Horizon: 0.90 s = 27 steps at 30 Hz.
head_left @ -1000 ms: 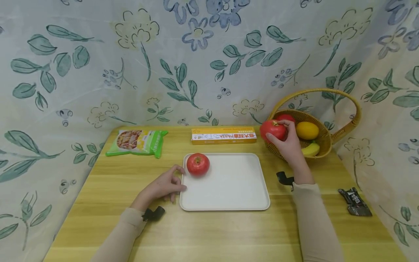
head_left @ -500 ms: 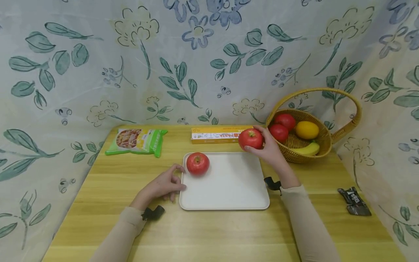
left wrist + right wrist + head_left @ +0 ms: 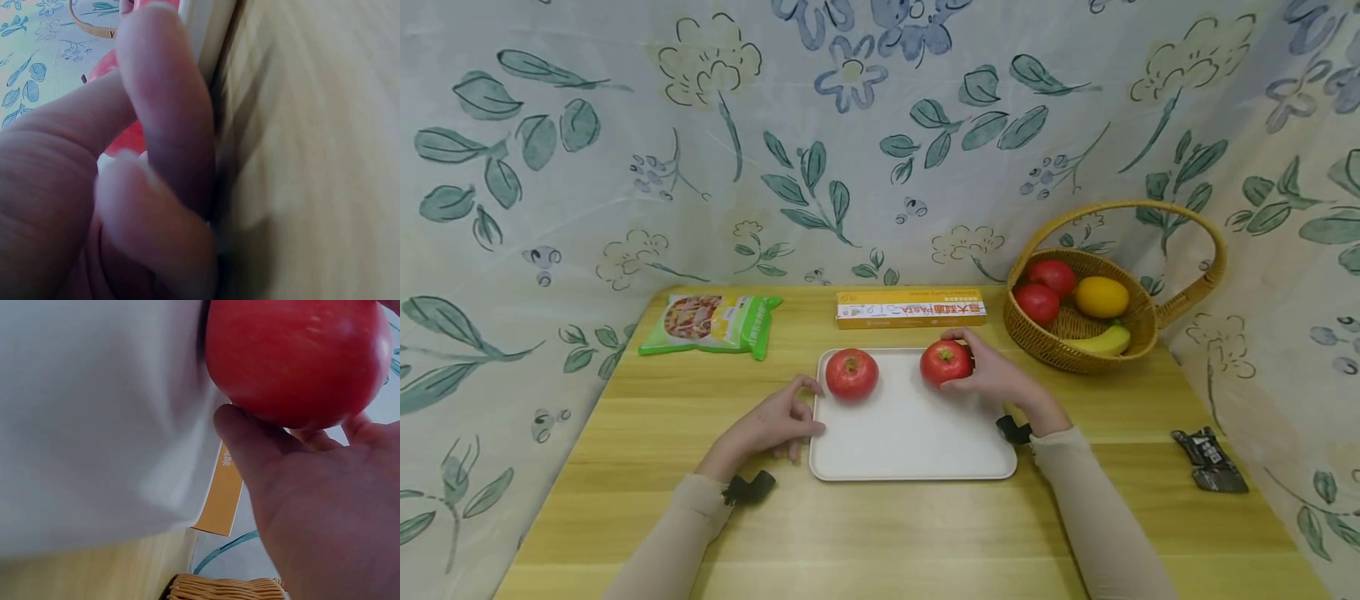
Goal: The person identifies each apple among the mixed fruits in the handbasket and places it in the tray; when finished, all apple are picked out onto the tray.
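Observation:
A white tray [image 3: 917, 450] lies on the table with a red apple [image 3: 852, 374] at its far left corner. My right hand [image 3: 1000, 377] holds a second red apple [image 3: 946, 363] between thumb and fingers at the far right part of the tray. In the right wrist view this apple [image 3: 297, 359] appears close to the pale tray surface; whether it touches is hard to tell. Beside the tray's left rim, my left hand [image 3: 771, 423] has loosely bent fingers, with index finger and thumb tips touching the rim. The left wrist view shows those bent fingers [image 3: 165, 106] close up.
A wicker basket [image 3: 1037, 346] with red fruit, a yellow lemon-like fruit [image 3: 1102, 297] and a banana [image 3: 1103, 341] stands at back right. Behind the tray lies a pasta box [image 3: 912, 309]. A green food bag [image 3: 711, 325] lies back left, a black wrapper [image 3: 1210, 460] far right.
My right hand has carried the apple from above the basket leftward and down to the tray's far right corner. The left hand stays at the tray's left rim.

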### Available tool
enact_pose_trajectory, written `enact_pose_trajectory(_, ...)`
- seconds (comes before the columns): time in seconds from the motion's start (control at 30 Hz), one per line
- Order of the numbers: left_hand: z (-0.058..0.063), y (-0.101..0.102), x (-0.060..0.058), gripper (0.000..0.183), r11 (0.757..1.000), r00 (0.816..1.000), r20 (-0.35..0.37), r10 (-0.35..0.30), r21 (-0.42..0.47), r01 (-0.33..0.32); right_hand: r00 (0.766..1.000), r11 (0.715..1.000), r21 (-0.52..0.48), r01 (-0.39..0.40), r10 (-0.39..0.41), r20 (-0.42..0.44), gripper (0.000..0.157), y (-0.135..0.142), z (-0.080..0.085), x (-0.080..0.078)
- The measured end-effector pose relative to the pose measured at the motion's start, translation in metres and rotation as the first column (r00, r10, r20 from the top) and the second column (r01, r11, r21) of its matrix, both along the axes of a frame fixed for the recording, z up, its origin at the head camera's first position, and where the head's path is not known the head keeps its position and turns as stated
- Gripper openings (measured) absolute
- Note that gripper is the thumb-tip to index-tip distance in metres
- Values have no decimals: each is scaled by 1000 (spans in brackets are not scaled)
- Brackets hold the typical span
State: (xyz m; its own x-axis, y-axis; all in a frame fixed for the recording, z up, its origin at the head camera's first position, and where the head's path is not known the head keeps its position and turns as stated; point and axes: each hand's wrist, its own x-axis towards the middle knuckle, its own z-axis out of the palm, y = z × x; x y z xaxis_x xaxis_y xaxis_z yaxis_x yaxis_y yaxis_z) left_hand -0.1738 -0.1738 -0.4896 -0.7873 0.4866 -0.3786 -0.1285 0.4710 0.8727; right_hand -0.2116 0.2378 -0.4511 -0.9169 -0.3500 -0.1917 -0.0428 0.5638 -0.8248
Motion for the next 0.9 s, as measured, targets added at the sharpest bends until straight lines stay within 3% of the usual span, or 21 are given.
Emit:
enact_pose_trajectory(0.13,0,0,0,63,1000,1000,2,4,-6,-4,999,1000,4,-30,30,33,90,1,-2,0)
enact_pose_trajectory(0.3,-1,0,0,63,1000,1000,2,9,-12,-9,996,997,10,-83,83,12,95,4,-3,0)
enact_pose_trajectory(0.47,-2,0,0,63,1000,1000,-2,5,-8,-5,994,995,-34,-96,95,-47,94,17,18,3)
enact_pose_trajectory(0.57,-1,-1,1,63,1000,1000,-1,3,-6,-3,989,1000,-16,-11,9,-149,82,38,40,7)
enact_pose_trajectory(0.67,0,-1,1,63,1000,1000,3,3,-7,-3,947,989,27,146,-131,-293,68,65,56,8)
enact_pose_trajectory(0.77,0,-1,1,63,1000,1000,3,3,-10,-3,889,949,64,309,-265,-373,62,90,66,7)
enact_pose_trajectory(0.9,-1,0,0,63,1000,1000,5,3,-19,-3,861,886,158,436,-359,-360,73,113,62,-3)
